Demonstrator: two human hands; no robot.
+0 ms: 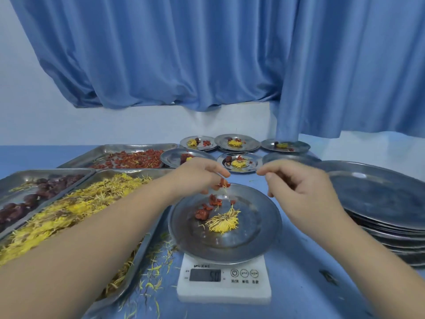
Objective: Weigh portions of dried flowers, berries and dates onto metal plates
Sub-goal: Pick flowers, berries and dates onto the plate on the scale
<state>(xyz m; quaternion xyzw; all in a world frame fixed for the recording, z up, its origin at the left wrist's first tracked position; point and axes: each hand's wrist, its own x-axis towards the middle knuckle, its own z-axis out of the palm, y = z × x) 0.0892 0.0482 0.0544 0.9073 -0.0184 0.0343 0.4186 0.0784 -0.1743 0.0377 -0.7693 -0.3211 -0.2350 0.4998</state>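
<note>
1. Nearest the lens, at 6 o'clock: white digital kitchen scale (224,286) on the blue bench (299,272), display lit but blurred, seemingly 50 or 5.0.
2. Seated on that scale: round shallow steel plate (230,246), carrying one dried yellow chrysanthemum head (223,223) near its centre and a scatter of dried red berries (207,209) just beside the flower, from 10 to 12 o'clock. No dark date made out on it.
3. Left grip (200,173) above the plate's far rim at 12 o'clock, fingertips pinched on a small clump of red berries (222,183), held clear of the plate.
4. Right grip (301,187) hovering at 1 o'clock, just beyond the rim, fingers curled, thumb near forefinger. Too blurred to tell whether anything is held.
5. Supply from 9 to 11 o'clock:
   - rectangular steel tray of loose yellow flowers (145,247) just beside the scale, under the left forearm;
   - steel tray of dark red dates (46,172) further out at 9;
   - steel tray of red berries (138,147) at 11.
6. Well beyond at 12 o'clock: cluster of small filled steel plates (253,162), several showing flower, berries and a dark date. At 3 o'clock: stack of larger empty steel plates (379,199).
7. Step in hand, by judgement: berry portion being brought to weight, flower already placed.
8. Next move likely calls for:
   - letting berries fall a few at a time, watching the readout, stopping at target;
   - then probably a date from the 9 o'clock tray;
   - then lifting the plate level off the scale toward the 12 o'clock cluster.
</note>
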